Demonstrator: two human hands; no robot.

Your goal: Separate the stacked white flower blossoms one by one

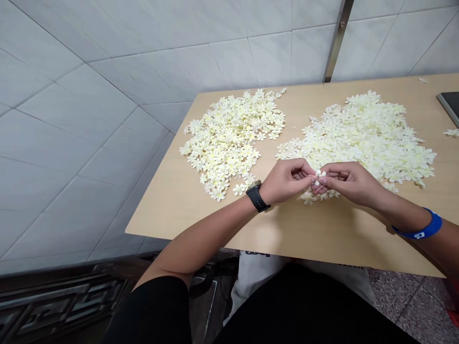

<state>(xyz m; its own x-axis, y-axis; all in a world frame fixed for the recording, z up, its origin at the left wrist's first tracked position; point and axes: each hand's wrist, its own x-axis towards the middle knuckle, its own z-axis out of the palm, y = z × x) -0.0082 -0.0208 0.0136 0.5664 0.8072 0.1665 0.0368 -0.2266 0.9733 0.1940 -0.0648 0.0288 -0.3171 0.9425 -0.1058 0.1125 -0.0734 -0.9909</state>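
Between my two hands is one small white artificial flower (320, 175), pinched by the fingertips of both. My left hand (289, 179), with a black watch on its wrist, is closed on the flower's left side. My right hand (349, 180) grips it from the right, thumb and forefinger together. Both hands hover over the near edge of a wide pile of pale flowers (366, 134), hiding part of it. A second pile of yellowish-white flowers (233, 138) lies to the left of my hands.
The piles lie on a light wood-coloured table (161, 210), set against a tiled wall (229, 62). A metal upright (337, 43) stands at its back edge. At the far right is a dark flat device (451, 106), with a few loose flowers (452, 132) near it.
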